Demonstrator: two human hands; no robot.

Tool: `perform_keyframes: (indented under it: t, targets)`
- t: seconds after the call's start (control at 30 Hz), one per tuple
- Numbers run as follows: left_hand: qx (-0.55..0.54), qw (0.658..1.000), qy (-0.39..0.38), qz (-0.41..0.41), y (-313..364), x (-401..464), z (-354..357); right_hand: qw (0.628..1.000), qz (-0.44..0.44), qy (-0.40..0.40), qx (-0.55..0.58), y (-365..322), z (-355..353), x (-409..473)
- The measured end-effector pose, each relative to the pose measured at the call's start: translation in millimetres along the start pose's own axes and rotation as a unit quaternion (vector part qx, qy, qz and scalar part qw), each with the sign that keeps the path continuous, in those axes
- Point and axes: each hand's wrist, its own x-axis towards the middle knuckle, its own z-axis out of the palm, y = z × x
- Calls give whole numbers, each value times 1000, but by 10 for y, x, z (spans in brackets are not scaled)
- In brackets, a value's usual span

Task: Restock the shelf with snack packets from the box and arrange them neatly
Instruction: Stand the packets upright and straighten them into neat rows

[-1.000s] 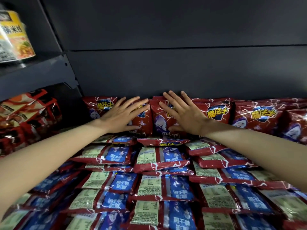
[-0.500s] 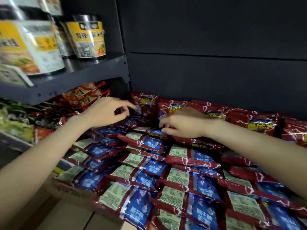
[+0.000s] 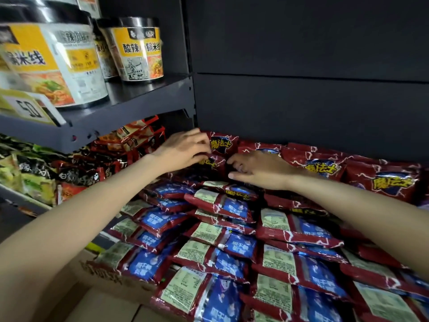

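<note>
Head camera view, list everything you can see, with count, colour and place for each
snack packets: many, red and blue, lying flat across the shelf front
upright packets: a row, red with yellow lettering, against the dark back panel
noodle cups: at least three, yellow and white, upper left shelf
price tag: one, yellow and white, upper shelf edge
other packets: several, red, black and green, lower left
left hand: fingers curled on an upright packet at the back
right hand: fingers curled at the neighbouring packets

The left hand (image 3: 183, 151) covers part of a red snack packet (image 3: 212, 163), hiding its own fingertips. Far left of it, a blurred noodle cup (image 3: 53, 63) is cut off by the frame edge.
</note>
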Motion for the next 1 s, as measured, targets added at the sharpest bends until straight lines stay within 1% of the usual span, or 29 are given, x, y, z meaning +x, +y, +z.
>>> perform_keyframes:
  t: [0.07, 0.17, 0.23, 0.27, 0.3, 0.33, 0.37, 0.4, 0.43, 0.5, 0.53, 0.6, 0.67, 0.77, 0.83, 0.9, 0.97, 1.0]
  targets:
    - [3, 999, 31, -34, 31, 144, 29, 998, 26, 63, 9, 32, -4, 168]
    - [-17, 995, 53, -80, 107, 213, 77, 994, 64, 82, -26, 13, 26, 449]
    - [-52, 991, 44, -117, 102, 140, 87, 990, 73, 104, -55, -7, 87, 601]
    - [-67, 990, 29, -119, 86, 71, 89, 988, 72, 120, -64, -7, 116, 655]
    - [-74, 993, 17, -95, 73, -7, 81, 987, 69, 135, -61, 3, 142, 692]
    - [-70, 996, 6, -55, 49, -86, 76, 986, 62, 150, -45, 14, 161, 712]
    - [-62, 998, -14, -19, 20, -164, 71, 985, 55, 160, -24, 37, 183, 730]
    - [-56, 997, -50, -1, -11, -226, 57, 985, 48, 166, -6, 54, 200, 746]
    - [-51, 994, -100, -1, -57, -273, 55, 985, 43, 166, 10, 64, 211, 762]
    - [-62, 976, -208, -20, -146, -331, 46, 987, 30, 152, 37, 68, 229, 804]
    - [-89, 965, -246, -29, -182, -354, 35, 988, 21, 145, 45, 63, 242, 828]
    - [-162, 944, -283, -48, -237, -402, 18, 990, 6, 133, 55, 43, 272, 869]
    - [-180, 940, -286, -54, -270, -448, 18, 991, -5, 117, 73, 27, 299, 902]
    - [-131, 954, -266, -52, -226, -460, 43, 993, -15, 88, 71, -10, 332, 955]
    - [-114, 962, -240, -68, -151, -467, 26, 994, -11, 74, 74, -44, 357, 983]
    - [-125, 964, -220, -82, -94, -523, -17, 995, -4, 44, 88, -72, 383, 992]
    - [-128, 966, -211, -83, -62, -594, -62, 994, 3, 10, 106, -89, 404, 985]
    - [-124, 968, -203, -81, -49, -622, -81, 994, 9, 9, 106, -89, 406, 989]
